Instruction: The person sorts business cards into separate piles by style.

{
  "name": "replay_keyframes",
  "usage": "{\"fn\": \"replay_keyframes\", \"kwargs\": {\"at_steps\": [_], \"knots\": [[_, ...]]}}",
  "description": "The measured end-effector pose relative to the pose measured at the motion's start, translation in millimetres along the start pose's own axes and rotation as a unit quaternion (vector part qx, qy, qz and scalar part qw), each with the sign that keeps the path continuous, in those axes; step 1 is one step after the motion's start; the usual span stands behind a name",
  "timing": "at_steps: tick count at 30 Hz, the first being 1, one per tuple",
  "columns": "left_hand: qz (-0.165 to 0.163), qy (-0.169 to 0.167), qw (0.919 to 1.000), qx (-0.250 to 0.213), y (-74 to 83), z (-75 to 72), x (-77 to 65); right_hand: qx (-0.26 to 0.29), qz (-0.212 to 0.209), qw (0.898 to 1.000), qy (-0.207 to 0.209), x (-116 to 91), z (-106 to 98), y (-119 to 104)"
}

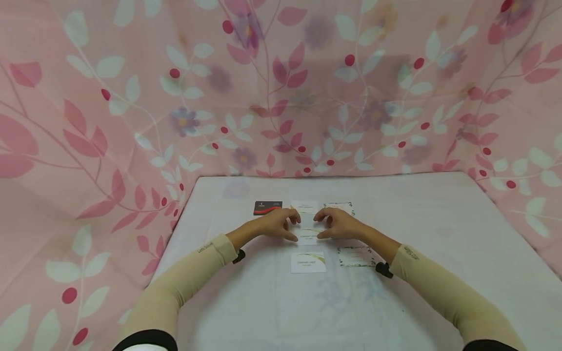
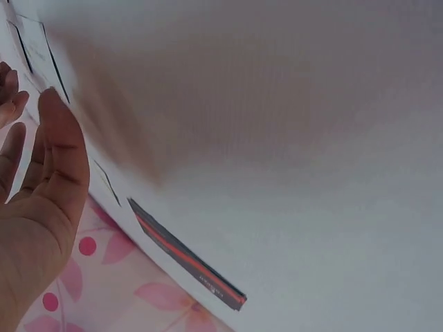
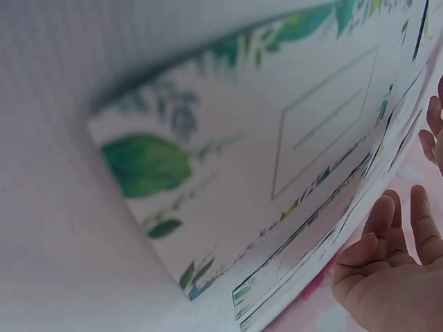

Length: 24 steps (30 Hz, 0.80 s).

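Note:
My left hand [image 1: 276, 225] and right hand [image 1: 342, 226] face each other with loosely bent fingers, on either side of a white business card [image 1: 308, 237] printed "COMPANY LOGO". Both thumb tips lie close to its side edges; whether they touch it I cannot tell. Nothing shows gripped in either hand. Below it lies a similar white card [image 1: 308, 263]. Behind the hands are a black-and-red card [image 1: 265, 206], another white card [image 1: 303, 206] and a leaf-bordered card [image 1: 344, 206]. A nearer leaf-bordered card [image 3: 235, 145] fills much of the right wrist view.
The cards lie on a white cloth-covered table [image 1: 246, 312]. A pink floral curtain [image 1: 263, 97] hangs behind and at both sides. Black wrist devices [image 1: 384, 270] sit at the cuffs of the beige sleeves [image 1: 443, 287].

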<state>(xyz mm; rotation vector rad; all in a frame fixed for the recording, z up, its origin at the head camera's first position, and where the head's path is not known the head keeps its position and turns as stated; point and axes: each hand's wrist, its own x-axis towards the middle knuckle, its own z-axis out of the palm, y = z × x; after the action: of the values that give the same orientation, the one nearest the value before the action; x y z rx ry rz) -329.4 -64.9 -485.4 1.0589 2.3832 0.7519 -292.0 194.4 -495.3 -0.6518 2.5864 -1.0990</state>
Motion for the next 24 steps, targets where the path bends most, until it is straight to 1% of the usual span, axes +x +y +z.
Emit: {"fn": "replay_keyframes", "kwargs": {"at_steps": [3, 6, 9, 13, 17, 20, 24], "knots": [[-0.004, 0.002, 0.9999, -0.014, -0.2, 4.3, -0.2, 0.01, -0.002, 1.0, -0.01, -2.1, 1.1, -1.5], [-0.006, 0.009, 0.9999, 0.001, -0.6, 9.2, 1.2, 0.007, 0.01, 1.0, -0.01, -3.4, 1.5, -2.8], [-0.012, 0.018, 0.999, 0.039, -2.1, 14.2, 3.2, -0.023, 0.026, 0.999, -0.002, -2.9, 4.6, -2.7], [-0.021, 0.02, 0.9962, 0.083, -3.0, 17.8, 6.3, -0.084, 0.027, 0.996, 0.0, -0.5, 10.2, -2.2], [-0.018, 0.008, 0.9956, 0.092, -1.2, 19.4, 7.0, -0.133, 0.016, 0.991, -0.004, 0.8, 14.9, -2.8], [-0.017, 0.003, 0.9955, 0.094, 0.0, 20.1, 5.7, -0.161, 0.009, 0.987, -0.001, 2.3, 16.4, -4.3], [-0.021, 0.005, 0.9939, 0.108, 1.8, 21.0, 2.4, -0.181, 0.019, 0.983, 0.002, 2.8, 17.7, -7.2]]}}
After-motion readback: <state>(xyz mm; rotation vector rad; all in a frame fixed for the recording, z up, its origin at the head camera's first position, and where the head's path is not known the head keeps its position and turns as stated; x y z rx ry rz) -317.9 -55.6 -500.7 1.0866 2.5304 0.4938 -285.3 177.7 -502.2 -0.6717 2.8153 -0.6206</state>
